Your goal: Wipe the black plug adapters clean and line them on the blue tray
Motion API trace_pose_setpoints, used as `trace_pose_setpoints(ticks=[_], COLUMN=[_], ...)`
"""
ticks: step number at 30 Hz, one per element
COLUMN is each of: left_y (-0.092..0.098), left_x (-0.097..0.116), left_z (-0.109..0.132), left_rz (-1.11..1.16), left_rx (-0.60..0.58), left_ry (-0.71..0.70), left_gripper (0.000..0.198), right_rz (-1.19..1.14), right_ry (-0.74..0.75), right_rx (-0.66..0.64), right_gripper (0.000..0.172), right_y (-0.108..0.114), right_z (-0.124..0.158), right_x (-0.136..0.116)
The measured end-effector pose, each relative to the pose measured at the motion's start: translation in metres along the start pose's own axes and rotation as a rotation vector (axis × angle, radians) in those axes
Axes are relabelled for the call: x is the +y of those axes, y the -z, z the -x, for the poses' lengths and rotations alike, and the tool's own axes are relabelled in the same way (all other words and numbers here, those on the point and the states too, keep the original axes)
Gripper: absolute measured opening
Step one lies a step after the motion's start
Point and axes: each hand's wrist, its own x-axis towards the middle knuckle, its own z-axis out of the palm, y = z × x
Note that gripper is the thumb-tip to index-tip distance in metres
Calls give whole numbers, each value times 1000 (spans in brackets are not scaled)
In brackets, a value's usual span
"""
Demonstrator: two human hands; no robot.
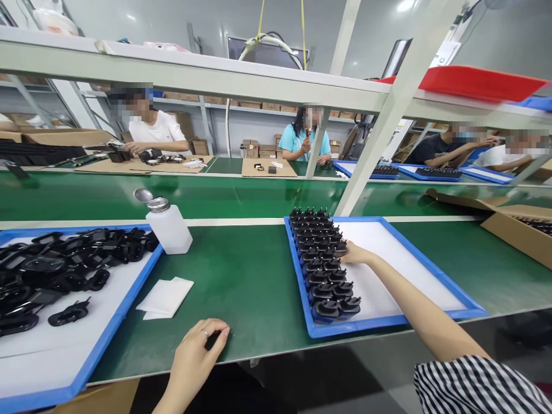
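Observation:
Near the table's front edge rests my left hand, its fingers curled and thumb meeting the index fingertip, with nothing visible in it. My right hand reaches over the right tray to the inner side of the packed rows. Its fingers are closed around a black plug adapter, and the fingertips are partly hidden. Several black plug adapters stand in close rows along that tray's left side, pins up. Loose black plug adapters lie heaped in the left tray.
A white pump bottle with its metal lid raised stands beside the left tray. White wipes lie in front of it. At right is an open cardboard box. A slanted post rises behind the right tray; people work across the bench.

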Motion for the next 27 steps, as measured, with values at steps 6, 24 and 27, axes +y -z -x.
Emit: trace_pose_setpoints(ticks=[6, 24, 27], left_y=[-3, 8, 16], left_x=[0, 2, 4], left_z=[1, 4, 6], left_rz=[-87, 184, 279], left_rx=[30, -68, -138], left_ry=[14, 52, 107], left_gripper=[23, 19, 19], right_rz=[195, 393, 145], right_ry=[-54, -298, -56], right_rx=[-158, 114, 353], right_gripper=[65, 74, 57], right_y=[3, 59, 46], right_z=[-3, 69, 126], right_x=[-9, -74, -78])
